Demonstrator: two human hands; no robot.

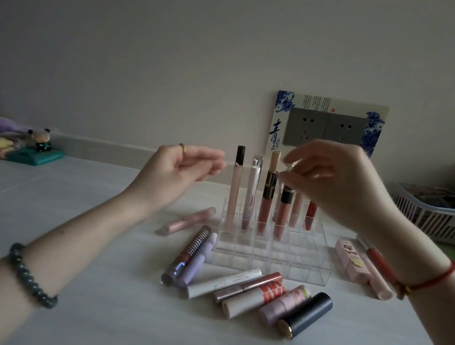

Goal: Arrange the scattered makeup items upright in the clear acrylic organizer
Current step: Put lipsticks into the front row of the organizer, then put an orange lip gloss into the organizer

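Right now the clear acrylic organizer (pixel 281 265) sits on the pale tabletop (pixel 76 212), well back from the near edge and short of the wall. Its stepped cells open upward. Upright in the rear rows stand a tall pink tube with a black cap (pixel 235 184), a white tube (pixel 251 194), a rose gloss with a gold-and-black cap (pixel 268 196), a black-capped gloss (pixel 282 214), a pale pink tube (pixel 296 210) and a red tube (pixel 310 214).

The right hand (pixel 332 180) hovers over these tubes, fingers curled and fingertips drawn together. Whether they pinch anything I cannot tell. The left hand (pixel 182 167) hangs in the air to the left of the tall pink tube, fingers relaxed and holding nothing.

Lying flat along the organizer's left side are a glittery pink tube (pixel 186 221), a silver-patterned mascara (pixel 186 255) and a lilac tube (pixel 197 262), whose tip lies just beside the front left corner. Close along the front edge lie a slim white tube (pixel 223 283), a metallic rose tube (pixel 248 287), a white tube with a red-patterned cap (pixel 255 297), a pink stick (pixel 284 304) and a black lipstick with a gold end (pixel 305 315). To the right, a pink box (pixel 352 260) and a red-and-pink tube (pixel 376 264) lie near the right wall of the organizer. A white slatted basket (pixel 434 219) stands farther right.
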